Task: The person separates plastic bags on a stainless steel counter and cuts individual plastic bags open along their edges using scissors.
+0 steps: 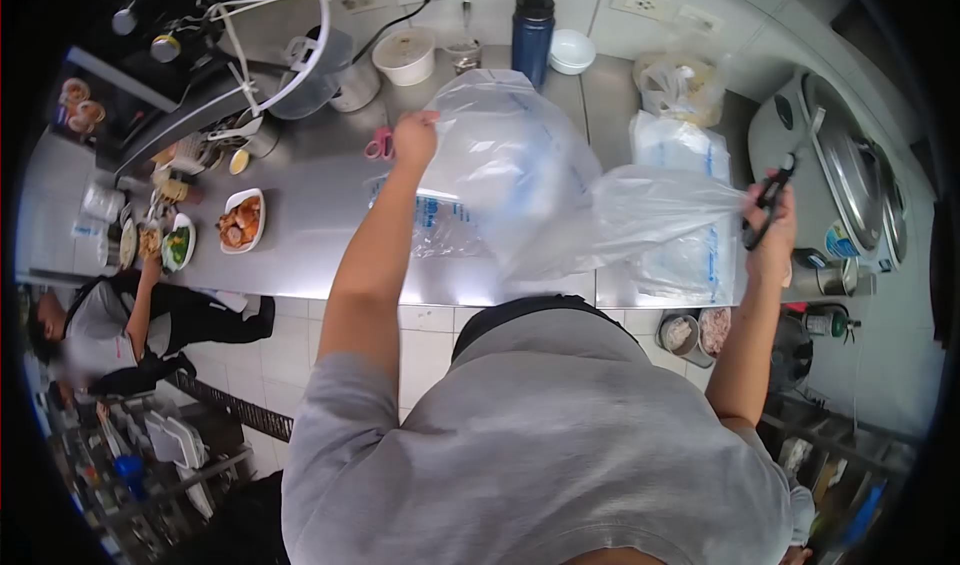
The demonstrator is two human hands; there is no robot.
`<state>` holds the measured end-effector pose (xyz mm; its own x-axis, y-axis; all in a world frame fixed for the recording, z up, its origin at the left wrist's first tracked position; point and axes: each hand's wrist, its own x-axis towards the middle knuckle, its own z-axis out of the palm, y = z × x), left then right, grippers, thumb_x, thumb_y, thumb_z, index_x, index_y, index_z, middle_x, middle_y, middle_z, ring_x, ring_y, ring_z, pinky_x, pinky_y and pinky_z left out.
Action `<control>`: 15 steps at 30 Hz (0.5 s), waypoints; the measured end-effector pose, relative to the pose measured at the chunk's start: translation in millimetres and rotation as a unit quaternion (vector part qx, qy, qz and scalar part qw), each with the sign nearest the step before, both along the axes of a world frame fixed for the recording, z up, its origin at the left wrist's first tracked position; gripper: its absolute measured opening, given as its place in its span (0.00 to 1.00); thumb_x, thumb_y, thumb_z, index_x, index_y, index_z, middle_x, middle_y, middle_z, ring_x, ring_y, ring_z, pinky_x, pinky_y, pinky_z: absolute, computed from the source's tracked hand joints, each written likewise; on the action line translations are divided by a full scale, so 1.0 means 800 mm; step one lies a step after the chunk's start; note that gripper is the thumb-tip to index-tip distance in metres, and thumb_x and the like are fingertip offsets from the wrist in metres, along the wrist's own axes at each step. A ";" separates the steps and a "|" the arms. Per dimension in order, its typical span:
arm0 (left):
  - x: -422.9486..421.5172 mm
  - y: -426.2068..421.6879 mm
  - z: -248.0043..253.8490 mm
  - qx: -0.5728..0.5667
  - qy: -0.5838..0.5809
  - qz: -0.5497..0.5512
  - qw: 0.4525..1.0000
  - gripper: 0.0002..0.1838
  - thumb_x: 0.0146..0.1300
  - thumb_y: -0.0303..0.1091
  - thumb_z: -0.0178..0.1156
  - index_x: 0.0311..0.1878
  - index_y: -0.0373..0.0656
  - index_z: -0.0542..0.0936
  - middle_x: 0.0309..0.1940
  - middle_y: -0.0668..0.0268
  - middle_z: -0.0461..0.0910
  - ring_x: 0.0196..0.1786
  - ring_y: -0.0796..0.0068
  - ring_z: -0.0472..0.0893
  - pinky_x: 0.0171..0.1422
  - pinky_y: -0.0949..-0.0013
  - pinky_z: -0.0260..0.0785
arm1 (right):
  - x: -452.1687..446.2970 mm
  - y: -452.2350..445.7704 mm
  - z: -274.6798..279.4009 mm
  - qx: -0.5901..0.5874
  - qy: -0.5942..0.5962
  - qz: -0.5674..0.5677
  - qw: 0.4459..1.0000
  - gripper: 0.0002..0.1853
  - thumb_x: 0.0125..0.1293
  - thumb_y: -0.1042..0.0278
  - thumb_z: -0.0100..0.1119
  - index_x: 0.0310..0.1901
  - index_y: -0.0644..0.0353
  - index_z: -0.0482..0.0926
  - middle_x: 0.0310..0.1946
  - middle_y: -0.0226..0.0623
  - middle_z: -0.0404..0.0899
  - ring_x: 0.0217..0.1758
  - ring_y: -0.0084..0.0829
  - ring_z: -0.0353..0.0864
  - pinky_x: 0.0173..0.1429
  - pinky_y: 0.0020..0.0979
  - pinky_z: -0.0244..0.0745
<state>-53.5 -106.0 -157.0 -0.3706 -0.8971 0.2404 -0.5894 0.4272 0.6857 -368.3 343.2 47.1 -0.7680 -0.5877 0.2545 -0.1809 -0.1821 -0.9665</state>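
A large see-through plastic bag (520, 155) with blue print is spread, puffed out, over the steel counter in front of me. Its upper left edge is pinched by my left hand (416, 137), whose fingers are closed. My right hand (778, 227) is wrapped round black-handled scissors (771, 200), blades pointing up and away. The bag's narrow, gathered end reaches this hand; whether the fingers also grip it is hidden. Pink-handled scissors (379, 145) lie just left of my left hand. Under the bag's right part is a stack of flat plastic bags (690, 265).
Along the wall stand a dark blue bottle (533, 40), white bowls (572, 53) and a lidded tub (404, 57). A large metal-lidded cooker (840, 165) is at right. A white dish of food (242, 222) sits left; beyond it a co-worker (110, 325) reaches toward plates.
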 end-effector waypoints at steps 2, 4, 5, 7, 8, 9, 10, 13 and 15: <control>-0.008 -0.029 -0.025 -0.100 -0.190 -0.008 0.977 0.16 0.57 0.39 0.62 0.46 0.41 0.84 0.44 0.54 0.82 0.53 0.59 0.78 0.59 0.54 0.68 | -0.002 0.001 0.012 -0.027 0.005 -0.012 1.000 0.31 0.47 0.84 0.64 0.58 0.61 0.70 0.34 0.28 0.74 0.37 0.19 0.74 0.45 0.19 0.70; -0.041 0.019 0.029 -0.067 -0.309 0.145 0.938 0.24 0.58 0.45 0.60 0.56 0.45 0.78 0.57 0.53 0.74 0.62 0.55 0.71 0.65 0.42 0.57 | -0.009 0.022 0.015 -0.006 0.022 -0.019 1.000 0.32 0.48 0.85 0.63 0.58 0.61 0.69 0.34 0.29 0.75 0.38 0.19 0.74 0.45 0.19 0.70; -0.039 0.045 0.053 -0.048 -0.368 0.231 0.899 0.28 0.59 0.49 0.60 0.61 0.47 0.75 0.63 0.53 0.70 0.67 0.53 0.67 0.68 0.36 0.52 | -0.012 0.022 0.012 0.002 0.026 -0.010 1.000 0.32 0.48 0.85 0.63 0.58 0.61 0.69 0.35 0.29 0.75 0.38 0.18 0.74 0.45 0.19 0.70; -0.044 0.082 0.057 -0.135 -0.299 0.122 0.937 0.33 0.60 0.50 0.59 0.67 0.49 0.68 0.69 0.55 0.60 0.71 0.51 0.59 0.69 0.29 0.44 | -0.013 0.028 0.007 0.028 0.028 -0.010 0.999 0.32 0.48 0.87 0.62 0.58 0.62 0.69 0.35 0.28 0.76 0.38 0.18 0.74 0.45 0.19 0.69; -0.056 0.106 0.057 -0.176 -0.258 0.062 0.948 0.36 0.60 0.51 0.59 0.70 0.49 0.64 0.72 0.55 0.56 0.73 0.50 0.55 0.69 0.26 0.40 | -0.020 0.036 -0.004 0.036 0.015 -0.009 0.999 0.32 0.48 0.87 0.62 0.58 0.62 0.69 0.35 0.28 0.76 0.38 0.18 0.74 0.45 0.19 0.69; -0.068 0.130 0.063 -0.070 -0.307 0.000 0.949 0.36 0.60 0.51 0.59 0.70 0.49 0.63 0.72 0.56 0.56 0.73 0.50 0.55 0.70 0.27 0.39 | -0.028 0.042 -0.008 0.042 0.004 -0.010 0.999 0.32 0.48 0.87 0.62 0.58 0.62 0.69 0.35 0.27 0.76 0.38 0.18 0.74 0.45 0.19 0.69; -0.079 0.155 0.072 0.036 -0.352 -0.062 0.933 0.37 0.60 0.52 0.59 0.71 0.49 0.63 0.72 0.56 0.56 0.74 0.49 0.55 0.70 0.27 0.39 | -0.029 0.044 -0.007 0.031 -0.014 -0.007 0.999 0.32 0.48 0.88 0.62 0.58 0.63 0.69 0.34 0.27 0.77 0.38 0.18 0.74 0.45 0.19 0.69; -0.099 0.180 0.034 0.101 -0.392 -0.050 0.913 0.37 0.60 0.54 0.60 0.71 0.51 0.63 0.72 0.55 0.55 0.74 0.50 0.55 0.72 0.29 0.37 | -0.055 0.063 -0.001 0.041 0.001 -0.012 0.999 0.33 0.47 0.89 0.61 0.59 0.63 0.69 0.34 0.28 0.77 0.38 0.19 0.75 0.46 0.20 0.70; -0.112 0.197 0.026 0.073 -0.342 -0.004 0.937 0.40 0.59 0.58 0.60 0.71 0.54 0.62 0.74 0.56 0.53 0.75 0.50 0.51 0.73 0.28 0.36 | -0.083 0.081 -0.008 0.040 0.020 -0.015 0.999 0.34 0.47 0.87 0.63 0.60 0.62 0.68 0.34 0.30 0.78 0.39 0.21 0.76 0.47 0.20 0.70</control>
